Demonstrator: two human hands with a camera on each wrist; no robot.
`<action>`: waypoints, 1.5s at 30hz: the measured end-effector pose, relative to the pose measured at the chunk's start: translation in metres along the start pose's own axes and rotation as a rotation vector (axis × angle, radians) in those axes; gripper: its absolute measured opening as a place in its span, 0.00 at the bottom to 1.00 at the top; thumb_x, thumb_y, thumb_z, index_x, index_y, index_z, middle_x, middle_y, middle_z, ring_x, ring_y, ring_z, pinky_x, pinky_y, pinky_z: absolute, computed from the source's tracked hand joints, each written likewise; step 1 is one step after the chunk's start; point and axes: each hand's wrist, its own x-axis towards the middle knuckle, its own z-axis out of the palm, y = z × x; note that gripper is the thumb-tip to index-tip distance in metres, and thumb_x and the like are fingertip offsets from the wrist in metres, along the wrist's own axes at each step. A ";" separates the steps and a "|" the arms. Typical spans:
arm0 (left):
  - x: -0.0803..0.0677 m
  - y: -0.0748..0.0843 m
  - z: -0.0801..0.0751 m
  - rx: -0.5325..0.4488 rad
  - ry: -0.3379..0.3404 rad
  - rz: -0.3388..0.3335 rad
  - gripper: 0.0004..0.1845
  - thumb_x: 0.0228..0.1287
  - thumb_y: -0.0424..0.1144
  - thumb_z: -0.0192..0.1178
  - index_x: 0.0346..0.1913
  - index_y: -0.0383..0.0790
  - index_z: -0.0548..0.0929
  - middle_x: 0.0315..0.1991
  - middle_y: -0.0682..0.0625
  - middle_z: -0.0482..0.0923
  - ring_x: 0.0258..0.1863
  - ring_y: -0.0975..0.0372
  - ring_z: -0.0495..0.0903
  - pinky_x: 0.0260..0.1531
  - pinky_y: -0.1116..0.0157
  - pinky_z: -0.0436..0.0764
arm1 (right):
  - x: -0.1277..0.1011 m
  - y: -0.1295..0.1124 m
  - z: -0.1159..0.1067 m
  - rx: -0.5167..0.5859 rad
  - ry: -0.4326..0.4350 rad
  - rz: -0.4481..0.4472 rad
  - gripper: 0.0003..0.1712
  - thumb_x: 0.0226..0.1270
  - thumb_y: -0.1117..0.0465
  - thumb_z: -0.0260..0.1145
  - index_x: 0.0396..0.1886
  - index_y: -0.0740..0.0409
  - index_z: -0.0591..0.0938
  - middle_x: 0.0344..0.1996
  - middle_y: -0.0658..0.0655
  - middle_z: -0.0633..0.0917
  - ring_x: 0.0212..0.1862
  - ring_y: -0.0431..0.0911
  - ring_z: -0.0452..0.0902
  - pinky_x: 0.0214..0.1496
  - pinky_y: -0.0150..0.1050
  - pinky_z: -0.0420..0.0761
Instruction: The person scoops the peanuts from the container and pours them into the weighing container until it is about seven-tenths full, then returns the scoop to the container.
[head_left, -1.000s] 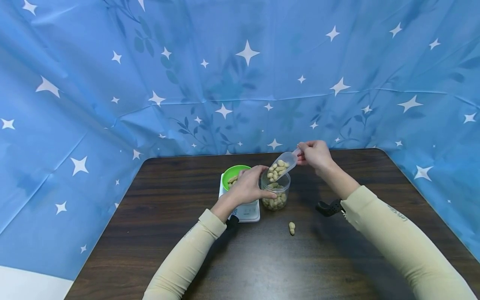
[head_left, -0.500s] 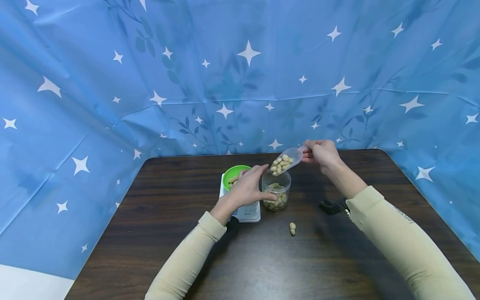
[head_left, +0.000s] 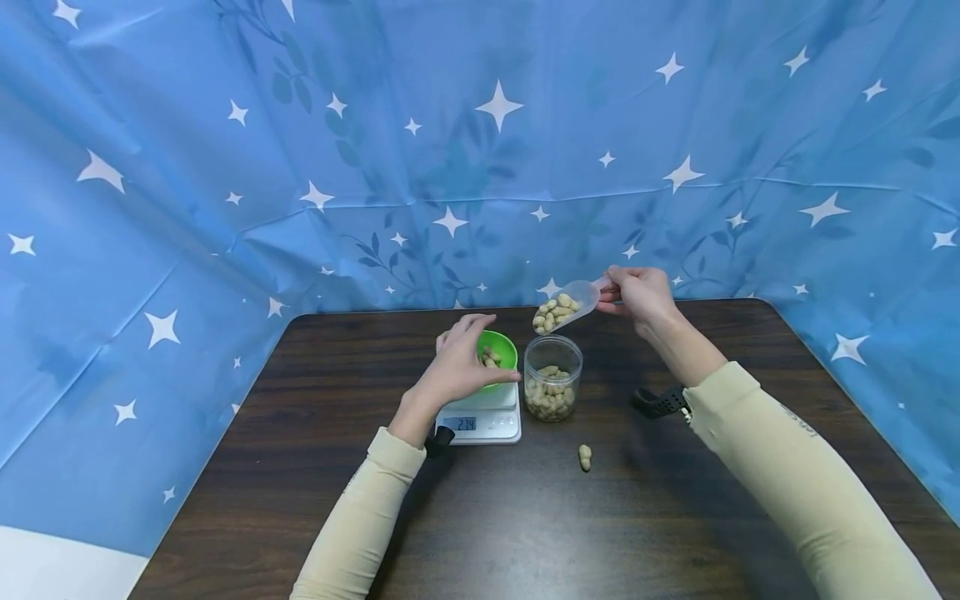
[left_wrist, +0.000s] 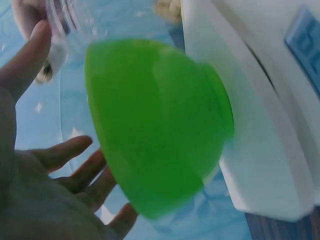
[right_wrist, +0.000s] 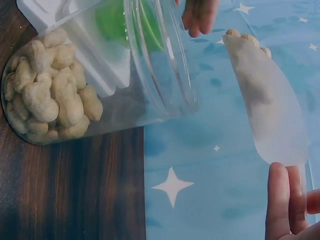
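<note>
- Above the jar's open mouth, the right hand [head_left: 639, 293] pinches the handle of a clear plastic scoop [head_left: 564, 306], its grip closed on the handle end; the scoop hangs tilted, bowl towards the person's left, loaded with pale peanuts in the shell.
- The clear jar [head_left: 552, 377] stands upright on the bench [head_left: 675, 517], lidless, about half full of peanuts, just right of the scale.
- The left hand [head_left: 459, 365] has its fingers relaxed and spread beside and partly over the green bowl [head_left: 499, 350]; its grip is loose and closes on nothing.
- The green bowl sits on the white scale [head_left: 483, 417], whose blue display is lit; a few peanuts show inside it.
- A single peanut [head_left: 584, 457] lies on the bench, apart from the jar and nearer the person.
- Compared with half a second ago, the left hand has left the jar's side and moved to the bowl, uncovering the scale's display; the scoop is higher.
- The bowl's contents are mostly hidden by the left hand in the head view, and the left wrist view shows only its outside, blurred. The display digits are too small to read surely.
</note>
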 end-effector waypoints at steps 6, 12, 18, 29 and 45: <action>-0.008 -0.017 -0.011 0.035 -0.082 -0.080 0.60 0.50 0.62 0.79 0.81 0.44 0.59 0.77 0.43 0.56 0.76 0.48 0.55 0.70 0.40 0.51 | 0.003 -0.003 0.012 -0.003 -0.001 -0.005 0.21 0.84 0.60 0.52 0.59 0.76 0.76 0.25 0.50 0.84 0.29 0.38 0.84 0.39 0.33 0.85; -0.015 -0.027 -0.018 0.072 -0.168 -0.130 0.66 0.47 0.63 0.79 0.82 0.41 0.53 0.77 0.39 0.56 0.75 0.46 0.57 0.68 0.38 0.56 | 0.006 0.001 0.029 -0.050 -0.010 0.008 0.23 0.85 0.59 0.51 0.62 0.76 0.75 0.27 0.52 0.84 0.30 0.38 0.83 0.42 0.34 0.85; -0.016 -0.033 -0.018 0.035 -0.200 -0.151 0.66 0.47 0.61 0.80 0.82 0.38 0.51 0.76 0.37 0.59 0.74 0.46 0.61 0.68 0.35 0.55 | 0.007 0.007 0.046 -0.069 -0.019 0.016 0.23 0.85 0.59 0.51 0.62 0.76 0.76 0.30 0.55 0.84 0.29 0.38 0.84 0.42 0.35 0.85; -0.014 -0.036 -0.017 0.015 -0.200 -0.167 0.63 0.51 0.59 0.79 0.80 0.32 0.56 0.75 0.36 0.61 0.72 0.47 0.64 0.68 0.35 0.57 | 0.004 0.015 0.070 -0.216 -0.011 -0.104 0.20 0.84 0.60 0.51 0.56 0.75 0.79 0.33 0.63 0.84 0.27 0.41 0.84 0.41 0.42 0.86; -0.016 -0.037 -0.019 0.007 -0.174 -0.131 0.61 0.49 0.57 0.81 0.78 0.31 0.60 0.71 0.39 0.67 0.69 0.48 0.68 0.65 0.33 0.59 | -0.013 0.000 0.087 -0.337 -0.015 -0.348 0.18 0.85 0.58 0.52 0.52 0.69 0.81 0.37 0.66 0.88 0.38 0.55 0.87 0.38 0.40 0.87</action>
